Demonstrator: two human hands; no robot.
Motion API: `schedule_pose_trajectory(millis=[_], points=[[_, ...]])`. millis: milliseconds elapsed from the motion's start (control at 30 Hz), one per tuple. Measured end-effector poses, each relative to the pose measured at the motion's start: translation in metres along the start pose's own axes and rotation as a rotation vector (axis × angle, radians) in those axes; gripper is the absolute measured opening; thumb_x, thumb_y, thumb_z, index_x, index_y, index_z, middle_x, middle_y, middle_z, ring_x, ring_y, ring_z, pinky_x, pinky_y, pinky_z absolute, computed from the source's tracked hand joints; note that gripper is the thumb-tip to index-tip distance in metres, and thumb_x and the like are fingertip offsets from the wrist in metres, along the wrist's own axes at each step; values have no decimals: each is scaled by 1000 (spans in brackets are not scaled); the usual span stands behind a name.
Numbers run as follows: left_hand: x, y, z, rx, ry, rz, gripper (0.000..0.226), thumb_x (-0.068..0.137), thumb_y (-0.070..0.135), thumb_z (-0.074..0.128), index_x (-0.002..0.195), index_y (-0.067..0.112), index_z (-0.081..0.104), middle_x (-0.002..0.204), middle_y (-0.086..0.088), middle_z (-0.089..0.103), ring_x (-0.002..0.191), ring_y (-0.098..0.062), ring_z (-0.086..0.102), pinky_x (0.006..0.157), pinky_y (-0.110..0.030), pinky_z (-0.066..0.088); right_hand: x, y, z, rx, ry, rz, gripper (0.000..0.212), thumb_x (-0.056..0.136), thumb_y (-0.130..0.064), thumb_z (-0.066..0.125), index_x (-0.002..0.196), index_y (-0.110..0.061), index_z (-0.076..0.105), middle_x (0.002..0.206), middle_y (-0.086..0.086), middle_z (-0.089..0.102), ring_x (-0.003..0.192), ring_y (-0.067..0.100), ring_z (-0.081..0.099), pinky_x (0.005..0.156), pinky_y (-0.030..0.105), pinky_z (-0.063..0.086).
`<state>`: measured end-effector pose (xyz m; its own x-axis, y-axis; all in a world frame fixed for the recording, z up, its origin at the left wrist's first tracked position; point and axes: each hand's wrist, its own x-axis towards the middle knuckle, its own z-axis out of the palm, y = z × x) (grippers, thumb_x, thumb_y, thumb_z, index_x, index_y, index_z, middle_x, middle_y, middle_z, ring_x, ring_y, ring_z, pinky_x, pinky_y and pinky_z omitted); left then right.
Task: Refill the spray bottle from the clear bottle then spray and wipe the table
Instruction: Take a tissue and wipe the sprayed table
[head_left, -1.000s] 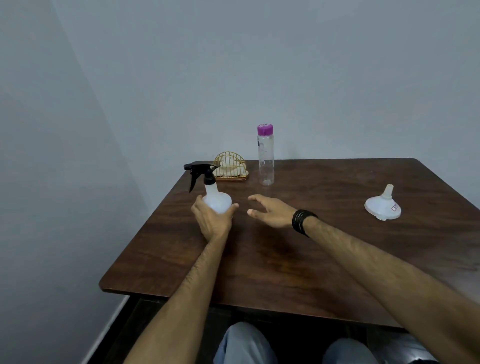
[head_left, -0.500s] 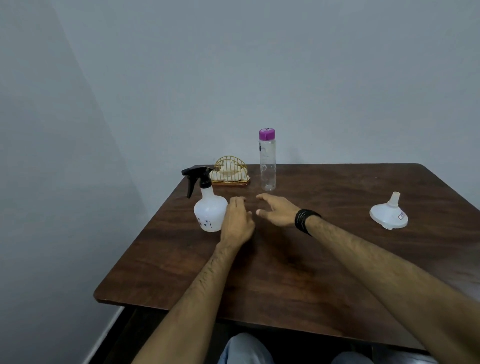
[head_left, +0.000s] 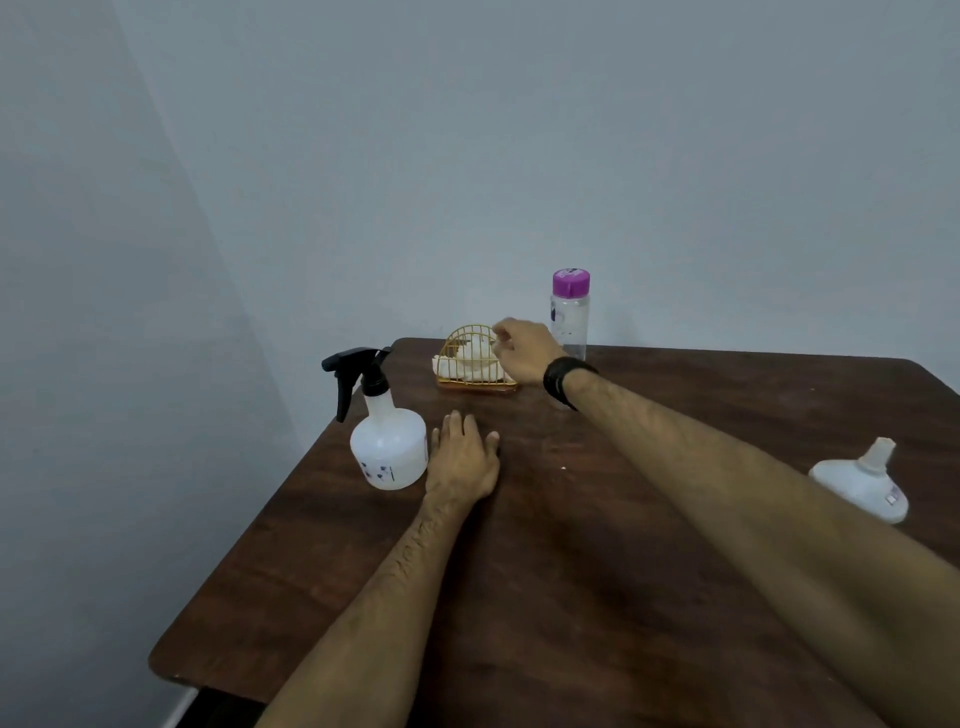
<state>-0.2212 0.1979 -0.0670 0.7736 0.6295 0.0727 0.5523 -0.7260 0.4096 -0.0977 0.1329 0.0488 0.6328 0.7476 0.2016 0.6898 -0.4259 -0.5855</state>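
The white spray bottle (head_left: 387, 447) with a black trigger head stands upright on the dark wooden table (head_left: 597, 571) near its left edge. My left hand (head_left: 462, 465) lies flat on the table just right of it, holding nothing. The clear bottle (head_left: 570, 312) with a purple cap stands at the back by the wall. A gold wire holder (head_left: 467, 358) with white napkins (head_left: 470, 364) sits left of it. My right hand (head_left: 522, 351) is at the holder's top right, fingers curled at the napkins; whether it grips one I cannot tell.
A white funnel (head_left: 862, 483) lies mouth-down near the table's right side. Grey walls close in behind and to the left. The table's left edge runs just beside the spray bottle.
My left hand let go of the spray bottle and settled flat on the table beside it. My right hand travelled from the table's middle back to the napkin holder.
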Motion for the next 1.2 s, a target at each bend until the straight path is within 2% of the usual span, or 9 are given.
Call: schedule_pose_trajectory(millis=[133,400,533,700,800,867,1000,1133,1200], points=[[8,-1,4,28,12,-10,65,107,45,27,157,5,21,166,-14,18,155,-27,11,125,-43,7,50,-7,14,18,65,76,34,100,-7,45,129,-6,64,135,14,61,119,28,61,102,34,50],[11,-5,4,2,-2,12,65,107,47,26,157,6,22,167,-12,17,155,-25,10,125,-40,7,116,-4,34,-53,70,196,21,93,-3,60,109,-4,75,114,16,71,99,29,70,89,39,60],[12,-5,4,5,-5,4,64,107,46,26,157,7,23,167,-12,17,155,-25,9,126,-40,7,129,-3,31,-75,-20,259,16,86,-6,72,102,-5,76,99,9,76,88,21,74,76,31,62],[14,-4,4,6,-10,-2,64,107,47,26,157,8,23,167,-11,17,156,-24,9,127,-41,7,132,-7,22,-40,-173,284,28,83,-10,78,111,-7,75,108,8,75,94,21,73,83,35,61],[14,-4,4,5,-5,-7,64,107,46,27,157,7,24,167,-12,18,156,-24,10,127,-40,7,124,-9,16,-28,-292,232,25,94,-1,63,117,-7,73,103,7,70,72,13,65,51,19,55],[15,-3,4,0,-9,-9,64,106,46,28,157,7,24,167,-12,18,155,-24,10,127,-40,7,121,-6,16,8,-296,200,28,98,0,54,121,-5,70,105,9,68,70,13,62,42,16,49],[16,-2,4,-7,5,-15,63,106,47,29,156,8,27,166,-11,20,155,-24,12,126,-40,9,119,-1,19,3,-162,121,27,98,-8,55,119,-5,72,121,9,71,103,20,68,87,29,56],[17,-2,5,-9,17,-17,62,106,47,32,154,8,30,165,-12,23,155,-24,14,126,-41,12,116,3,17,9,-32,48,30,90,-1,60,115,-7,74,122,7,70,108,17,64,90,26,52],[17,-1,4,-13,17,-21,62,105,47,32,154,8,30,165,-11,23,155,-24,15,126,-41,13,116,4,16,-19,44,15,29,85,4,67,110,-9,75,119,8,70,99,15,64,88,25,54]])
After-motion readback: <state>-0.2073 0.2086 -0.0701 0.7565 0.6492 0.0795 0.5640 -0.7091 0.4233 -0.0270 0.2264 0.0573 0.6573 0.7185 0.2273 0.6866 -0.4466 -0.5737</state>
